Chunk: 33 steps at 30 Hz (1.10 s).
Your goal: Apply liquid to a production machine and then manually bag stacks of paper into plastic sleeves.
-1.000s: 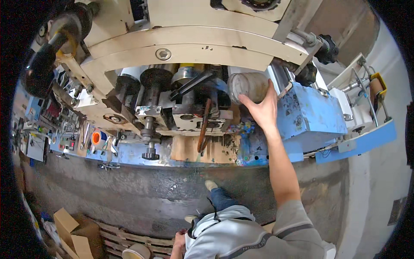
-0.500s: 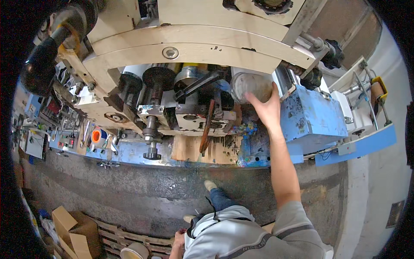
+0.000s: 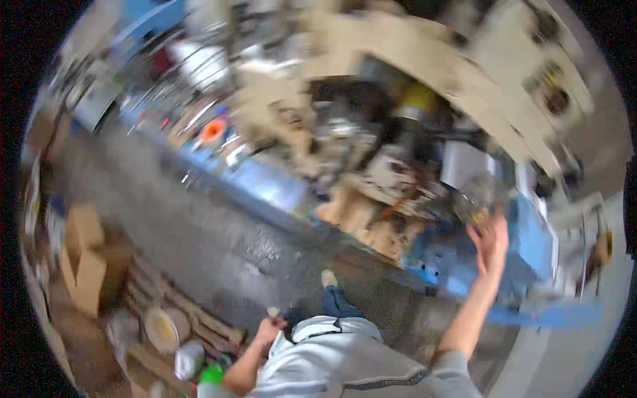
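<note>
Everything is smeared by motion. My right hand point(image 3: 490, 242) reaches out at the right, thumb and fingers spread, just below a round see-through tub point(image 3: 479, 194) at the machine. It looks apart from the tub, though blur hides the exact gap. My left hand point(image 3: 271, 328) is low beside my waist, with its fingers curled; what they hold, if anything, is too blurred to name. In front of my right hand stands the cream-coloured roller machine point(image 3: 391, 40), with a yellow band point(image 3: 417, 99) on one roller.
A blue box point(image 3: 531, 242) stands right of my right hand. Tools and an orange-centred roll point(image 3: 213, 130) lie along the blue ledge point(image 3: 212, 169). An opened cardboard box point(image 3: 86, 265), wooden pallet point(image 3: 192, 302) and round pail point(image 3: 166, 328) are at lower left.
The view has swung left, shifting the machine rightward and tilting it. My right hand, earlier against the tub, has drawn back with its fingers spread. More of my left forearm shows.
</note>
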Motion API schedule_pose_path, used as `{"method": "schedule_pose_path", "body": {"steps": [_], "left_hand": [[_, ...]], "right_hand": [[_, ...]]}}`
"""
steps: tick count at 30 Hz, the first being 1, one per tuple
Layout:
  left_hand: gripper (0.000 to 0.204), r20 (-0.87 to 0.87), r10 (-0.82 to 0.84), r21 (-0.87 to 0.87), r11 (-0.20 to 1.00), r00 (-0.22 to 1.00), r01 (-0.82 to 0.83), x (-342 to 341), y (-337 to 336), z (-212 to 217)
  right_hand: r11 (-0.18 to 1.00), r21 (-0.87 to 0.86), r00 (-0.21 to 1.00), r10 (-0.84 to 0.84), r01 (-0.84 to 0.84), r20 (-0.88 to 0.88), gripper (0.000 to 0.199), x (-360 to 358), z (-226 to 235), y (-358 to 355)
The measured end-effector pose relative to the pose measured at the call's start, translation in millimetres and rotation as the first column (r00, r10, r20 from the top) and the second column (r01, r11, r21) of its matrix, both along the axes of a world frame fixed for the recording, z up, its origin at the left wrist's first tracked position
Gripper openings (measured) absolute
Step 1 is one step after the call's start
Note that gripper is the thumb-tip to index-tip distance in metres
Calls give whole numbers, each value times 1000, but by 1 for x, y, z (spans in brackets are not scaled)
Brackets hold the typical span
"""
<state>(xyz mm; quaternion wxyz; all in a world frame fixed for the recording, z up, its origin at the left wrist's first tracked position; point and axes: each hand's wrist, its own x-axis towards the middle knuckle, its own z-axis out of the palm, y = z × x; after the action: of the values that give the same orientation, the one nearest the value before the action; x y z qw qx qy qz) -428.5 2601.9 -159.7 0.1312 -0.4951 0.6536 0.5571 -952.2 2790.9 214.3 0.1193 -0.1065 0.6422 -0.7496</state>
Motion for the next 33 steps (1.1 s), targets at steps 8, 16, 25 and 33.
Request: {"method": "schedule_pose_path", "body": {"steps": [8, 16, 25, 33], "left_hand": [[36, -219, 236, -99, 960, 947, -262, 48, -64, 78], [33, -325, 592, -110, 751, 738, -651, 163, -64, 39], [52, 151, 883, -38, 454, 444, -890, 293, 27, 4], [96, 471, 882, 119, -74, -9, -990, 238, 46, -8]], "right_hand": [[790, 176, 809, 566, -587, 159, 76, 172, -38, -61], [268, -42, 192, 781, -962, 595, 89, 402, -161, -272], [-357, 228, -158, 785, -906, 598, 92, 705, -310, -499], [-252, 729, -532, 827, -637, -180, 106, 1000, -463, -573]]}}
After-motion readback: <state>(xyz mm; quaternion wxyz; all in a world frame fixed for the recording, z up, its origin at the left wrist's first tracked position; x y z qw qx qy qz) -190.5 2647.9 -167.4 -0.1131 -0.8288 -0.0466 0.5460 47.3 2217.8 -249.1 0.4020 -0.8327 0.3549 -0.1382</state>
